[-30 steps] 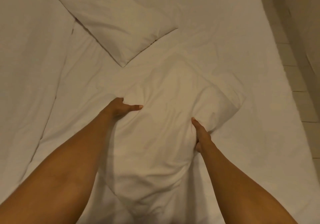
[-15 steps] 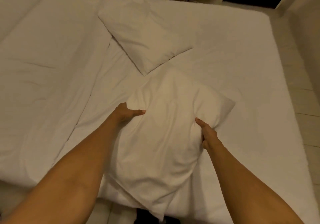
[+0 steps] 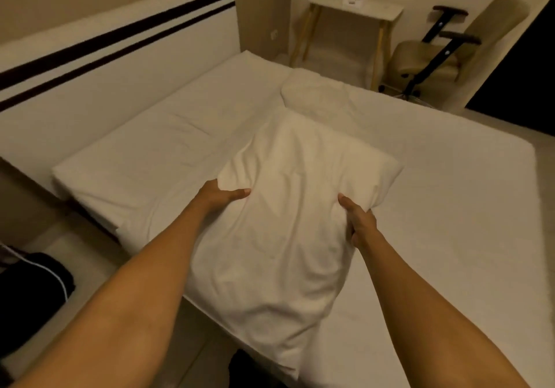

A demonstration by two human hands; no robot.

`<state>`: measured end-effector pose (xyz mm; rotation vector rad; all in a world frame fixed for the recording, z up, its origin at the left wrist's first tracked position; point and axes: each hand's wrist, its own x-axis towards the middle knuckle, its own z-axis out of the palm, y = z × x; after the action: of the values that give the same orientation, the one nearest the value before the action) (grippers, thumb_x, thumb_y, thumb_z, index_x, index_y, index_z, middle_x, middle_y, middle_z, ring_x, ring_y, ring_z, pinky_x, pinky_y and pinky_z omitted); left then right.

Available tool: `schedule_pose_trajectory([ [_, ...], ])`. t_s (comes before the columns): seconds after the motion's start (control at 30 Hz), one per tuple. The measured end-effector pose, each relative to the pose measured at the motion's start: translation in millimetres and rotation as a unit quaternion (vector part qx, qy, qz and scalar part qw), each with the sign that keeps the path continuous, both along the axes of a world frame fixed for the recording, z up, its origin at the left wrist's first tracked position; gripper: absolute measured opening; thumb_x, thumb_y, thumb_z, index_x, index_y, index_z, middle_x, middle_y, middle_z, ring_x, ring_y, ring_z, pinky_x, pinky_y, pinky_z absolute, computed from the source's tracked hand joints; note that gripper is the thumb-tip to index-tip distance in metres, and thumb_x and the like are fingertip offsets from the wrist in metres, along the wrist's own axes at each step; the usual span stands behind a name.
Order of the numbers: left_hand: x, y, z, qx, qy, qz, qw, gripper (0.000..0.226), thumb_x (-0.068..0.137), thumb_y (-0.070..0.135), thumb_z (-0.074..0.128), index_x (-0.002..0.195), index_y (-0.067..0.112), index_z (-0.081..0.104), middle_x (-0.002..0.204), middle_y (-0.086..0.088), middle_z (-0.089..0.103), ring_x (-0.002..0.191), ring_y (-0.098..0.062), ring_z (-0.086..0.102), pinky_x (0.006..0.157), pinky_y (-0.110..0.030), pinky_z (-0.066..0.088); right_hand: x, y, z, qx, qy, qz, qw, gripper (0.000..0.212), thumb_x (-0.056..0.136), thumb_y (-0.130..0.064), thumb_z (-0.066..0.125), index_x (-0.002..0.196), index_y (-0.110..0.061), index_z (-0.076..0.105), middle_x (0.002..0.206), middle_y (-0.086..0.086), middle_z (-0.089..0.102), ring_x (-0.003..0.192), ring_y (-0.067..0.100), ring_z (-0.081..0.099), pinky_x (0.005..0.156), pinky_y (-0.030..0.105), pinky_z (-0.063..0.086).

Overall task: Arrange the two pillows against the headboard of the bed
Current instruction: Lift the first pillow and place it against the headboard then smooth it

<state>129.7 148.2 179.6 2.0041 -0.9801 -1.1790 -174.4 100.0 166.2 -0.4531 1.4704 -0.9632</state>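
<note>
Presently a white pillow (image 3: 288,225) is held up over the bed (image 3: 435,207) by both hands. The left hand (image 3: 217,196) is closed on the pillow's left edge at about 9 o'clock from its middle; the thumb is laid across the front face, pointing toward 3 o'clock, while the fingers are hidden behind the fabric. The right hand (image 3: 359,222) is clamped on the right edge at about 3 o'clock, with the thumb pressed onto the front and the fingers wrapped round the side. The pillow thus lies between the two hands, its upper part rising past them toward 12 o'clock and its lower corner hanging toward 6 o'clock, over the near edge of the mattress.

A second pillow (image 3: 318,96) is seen lying flat on the bed at 12 o'clock from the held one, just beyond its top edge. The headboard (image 3: 120,48), white with two dark stripes, is found at 10 o'clock, well apart from both pillows. A folded duvet (image 3: 156,147) is spread along the bed before it. A small table (image 3: 351,12) and a chair (image 3: 426,60) are seen at 1 o'clock beyond the bed.
</note>
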Motion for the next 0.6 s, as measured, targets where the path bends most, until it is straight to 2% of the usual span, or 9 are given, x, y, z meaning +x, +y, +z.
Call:
schedule_pose_trajectory([
  [0.17,54,32,35,-0.027,-0.02,0.052,0.998,0.087,0.066,0.052,0.082,0.139,0.017,0.051,0.137,-0.006,0.059,0.123,-0.03,0.056,0.105,-0.043,0.045,59,-3,34,-0.027,-0.019,0.06,0.998,0.088,0.072,-0.025,0.084,0.145,-0.01,0.037,0.143,0.006,0.05,0.127,0.03,0.051,0.094,0.036,0.043],
  [0.23,80,41,46,-0.032,-0.027,0.072,0.997,0.086,0.066,0.054,0.082,0.137,0.016,0.052,0.134,-0.005,0.06,0.121,-0.03,0.057,0.103,-0.041,0.046,88,-5,45,-0.036,-0.025,0.075,0.996,0.088,0.071,-0.024,0.084,0.144,-0.009,0.038,0.143,0.007,0.05,0.127,0.031,0.051,0.095,0.036,0.043],
  [0.33,125,53,57,-0.036,-0.039,0.093,0.994,0.086,0.065,0.055,0.081,0.137,0.016,0.053,0.132,-0.004,0.061,0.12,-0.029,0.058,0.099,-0.037,0.046,135,-8,55,-0.047,-0.025,0.101,0.993,0.091,0.069,-0.026,0.085,0.145,-0.009,0.037,0.144,0.008,0.049,0.128,0.031,0.049,0.107,0.041,0.041],
  [0.4,158,60,59,-0.044,-0.041,0.108,0.992,0.084,0.064,0.055,0.082,0.135,0.017,0.056,0.13,-0.003,0.063,0.117,-0.028,0.059,0.1,-0.038,0.046,168,-10,58,-0.057,-0.026,0.115,0.991,0.093,0.07,-0.027,0.085,0.145,-0.008,0.034,0.146,0.007,0.047,0.131,0.031,0.047,0.11,0.042,0.039],
  [0.5,209,67,58,-0.042,-0.049,0.127,0.99,0.078,0.064,0.053,0.083,0.13,0.017,0.06,0.123,-0.001,0.066,0.113,-0.026,0.061,0.098,-0.036,0.047,223,-13,55,-0.06,-0.032,0.139,0.988,0.098,0.065,-0.03,0.087,0.146,-0.01,0.035,0.146,0.006,0.047,0.13,0.031,0.048,0.109,0.042,0.038],
  [0.6,264,68,54,-0.045,-0.046,0.133,0.989,0.072,0.066,0.05,0.083,0.127,0.018,0.061,0.109,0.004,0.064,0.103,-0.022,0.059,0.091,-0.031,0.044,278,-14,51,-0.053,-0.033,0.147,0.987,0.093,0.068,-0.028,0.085,0.145,-0.01,0.036,0.145,0.008,0.047,0.13,0.032,0.048,0.11,0.042,0.038],
])
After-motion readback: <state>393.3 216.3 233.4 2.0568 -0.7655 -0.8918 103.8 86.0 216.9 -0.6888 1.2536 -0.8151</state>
